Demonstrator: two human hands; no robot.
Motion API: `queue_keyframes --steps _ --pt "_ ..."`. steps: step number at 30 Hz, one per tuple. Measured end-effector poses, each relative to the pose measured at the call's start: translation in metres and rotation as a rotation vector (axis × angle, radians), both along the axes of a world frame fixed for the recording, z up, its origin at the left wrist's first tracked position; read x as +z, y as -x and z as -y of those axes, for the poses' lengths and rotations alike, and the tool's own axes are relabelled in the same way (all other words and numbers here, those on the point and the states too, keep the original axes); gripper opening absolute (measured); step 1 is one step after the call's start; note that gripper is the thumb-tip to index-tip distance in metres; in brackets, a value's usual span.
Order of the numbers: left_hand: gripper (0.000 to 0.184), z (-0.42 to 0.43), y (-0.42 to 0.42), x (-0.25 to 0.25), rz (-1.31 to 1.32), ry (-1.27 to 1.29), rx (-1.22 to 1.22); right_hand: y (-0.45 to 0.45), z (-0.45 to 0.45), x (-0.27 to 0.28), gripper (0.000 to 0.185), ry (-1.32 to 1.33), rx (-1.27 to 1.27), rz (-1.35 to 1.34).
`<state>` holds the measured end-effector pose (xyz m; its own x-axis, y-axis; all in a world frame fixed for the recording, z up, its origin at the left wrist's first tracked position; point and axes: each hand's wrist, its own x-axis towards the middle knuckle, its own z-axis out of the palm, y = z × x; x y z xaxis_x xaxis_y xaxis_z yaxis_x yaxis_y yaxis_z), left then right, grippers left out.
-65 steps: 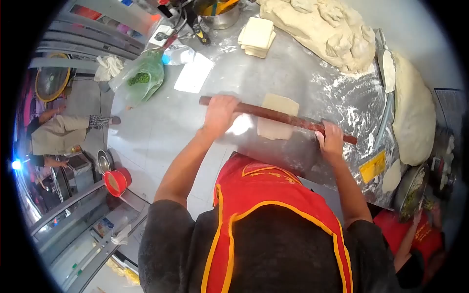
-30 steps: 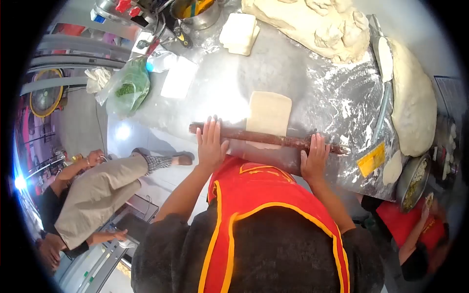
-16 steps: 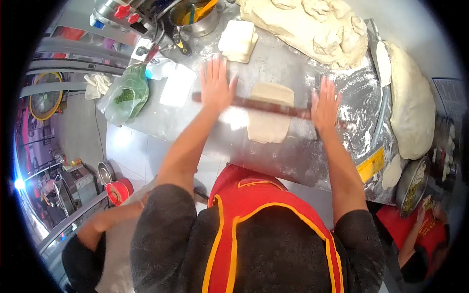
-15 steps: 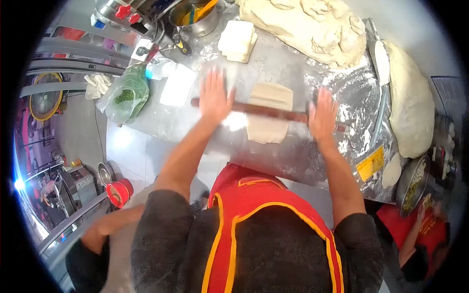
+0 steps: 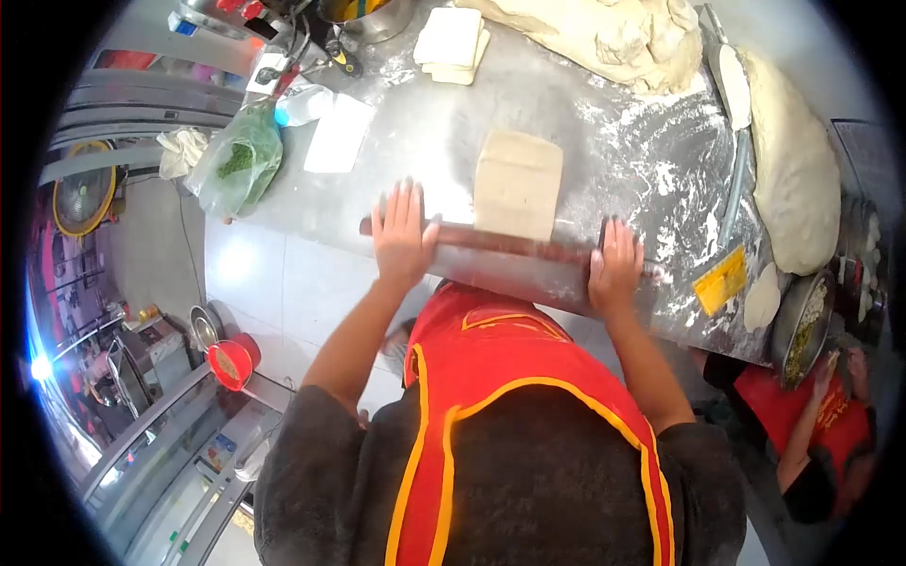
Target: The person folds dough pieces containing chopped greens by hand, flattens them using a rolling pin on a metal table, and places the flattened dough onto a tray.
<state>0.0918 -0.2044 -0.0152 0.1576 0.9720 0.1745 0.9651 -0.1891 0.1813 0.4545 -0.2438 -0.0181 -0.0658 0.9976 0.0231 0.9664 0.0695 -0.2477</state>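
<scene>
A dark red-brown rolling pin lies across the metal table near its front edge. My left hand rests flat on the pin's left part, its fingers pointing forward. On the pin's right part lies my right hand, fingers also stretched out, not wrapped round it. Between my hands a flat, roughly square sheet of dough extends forward from the pin, its near edge at the wood. A stack of pale dough squares sits farther back.
Large dough masses lie at the back and right. A yellow scraper, a bowl of filling and a co-worker in a red apron are at right. A green bag and white sheet lie left.
Both my hands and the rolling pin have moved back toward my body, uncovering more of the dough sheet. The person at the lower left has mostly gone from view.
</scene>
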Motion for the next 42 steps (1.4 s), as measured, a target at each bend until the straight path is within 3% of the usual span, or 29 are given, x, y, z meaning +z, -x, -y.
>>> queue_keyframes --steps 3,8,13,16,17,19,21,23,25,28,29,32,34,35,37,39,42 --pt "0.061 0.007 0.0 -0.002 -0.084 0.147 0.037 0.001 0.01 -0.009 0.055 -0.086 -0.005 -0.018" --pt "0.062 -0.103 -0.018 0.004 -0.046 0.04 0.031 -0.007 -0.098 -0.002 0.056 -0.111 -0.054 0.075" --pt "0.072 -0.037 -0.002 0.001 0.036 0.04 -0.113 -0.009 -0.04 -0.009 0.059 -0.019 -0.008 0.082" --pt "0.055 -0.021 0.006 0.021 0.179 0.186 -0.377 0.001 -0.059 -0.006 0.058 0.063 -0.065 0.046" --pt "0.051 -0.025 0.007 0.019 0.183 0.204 -0.39 0.008 -0.084 -0.007 0.056 -0.109 0.026 -0.103" --pt "0.043 -0.038 0.006 0.012 0.185 0.24 -0.427 0.038 -0.147 -0.008 0.057 -0.074 0.12 -0.325" --pt "0.037 -0.034 0.002 0.021 0.201 0.212 -0.427 0.071 -0.197 -0.008 0.052 0.257 0.089 -0.378" --pt "0.036 -0.025 -0.002 0.041 0.232 0.19 -0.418 0.092 -0.233 0.001 0.045 0.596 0.158 -0.385" --pt "0.031 -0.012 -0.003 0.056 0.265 0.237 -0.392 0.124 -0.248 -0.01 0.039 0.74 0.43 -0.165" --pt "0.031 -0.002 -0.005 0.055 0.273 0.275 -0.352 0.179 -0.225 -0.037 0.036 0.356 0.862 -0.208" --pt "0.032 -0.002 -0.006 0.056 0.277 0.275 -0.345 0.198 -0.212 0.001 0.038 0.439 0.821 -0.228" --pt "0.037 -0.001 -0.003 0.058 0.258 0.272 -0.317 0.193 -0.226 -0.045 0.042 0.294 0.569 -0.29" --pt "0.037 0.0 0.004 0.058 0.239 0.259 -0.31 0.138 -0.227 -0.031 0.037 0.335 0.294 -0.449" --pt "0.038 -0.004 0.007 0.057 0.262 0.222 -0.323 0.109 -0.221 -0.008 0.033 0.521 0.315 -0.439" --pt "0.039 -0.014 0.013 0.053 0.238 0.187 -0.342 0.06 -0.184 -0.002 0.034 0.603 0.317 -0.194" --pt "0.039 -0.017 0.021 0.052 0.227 0.167 -0.35 0.041 -0.129 0.049 0.035 0.653 0.071 -0.299" --pt "0.036 -0.02 0.028 0.047 0.213 0.158 -0.332 0.007 -0.061 0.048 0.033 0.201 0.081 -0.254"
